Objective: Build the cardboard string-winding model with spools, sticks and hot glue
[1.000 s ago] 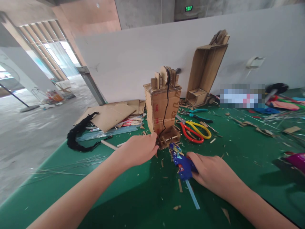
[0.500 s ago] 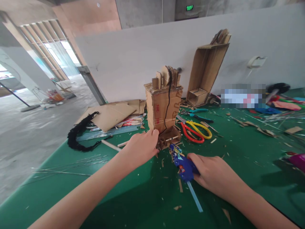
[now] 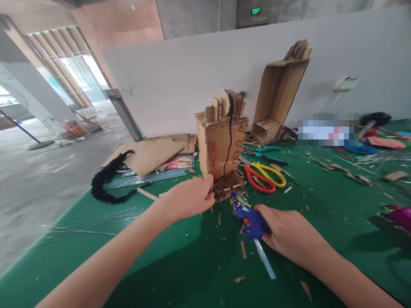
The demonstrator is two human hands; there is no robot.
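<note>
A cardboard tower model (image 3: 221, 143) stands on the green table, a black string running down its front from a wheel (image 3: 226, 102) on top. At its foot is a small open cardboard tray (image 3: 236, 182) with a thin white stick across it. My left hand (image 3: 189, 196) is closed in a pinch on the left edge of this base. A blue hot glue gun (image 3: 252, 220) is held in my right hand (image 3: 285, 229), its nozzle pointing up and left near the tray's front. The clear glue stick (image 3: 265, 259) sticks out of its rear end.
Right of the model lie red-and-yellow scissors (image 3: 260, 177) and teal-handled pliers (image 3: 268, 149). A second cardboard frame (image 3: 279, 94) leans against the white wall. Cardboard sheets (image 3: 154, 152), a black fuzzy strip (image 3: 107, 179) and thin wires (image 3: 96, 226) are to the left. Scraps litter the table.
The glue gun has shifted slightly right, its nozzle still close to the tray. The cardboard tower leans a little more to the right, with my left hand still at its base.
</note>
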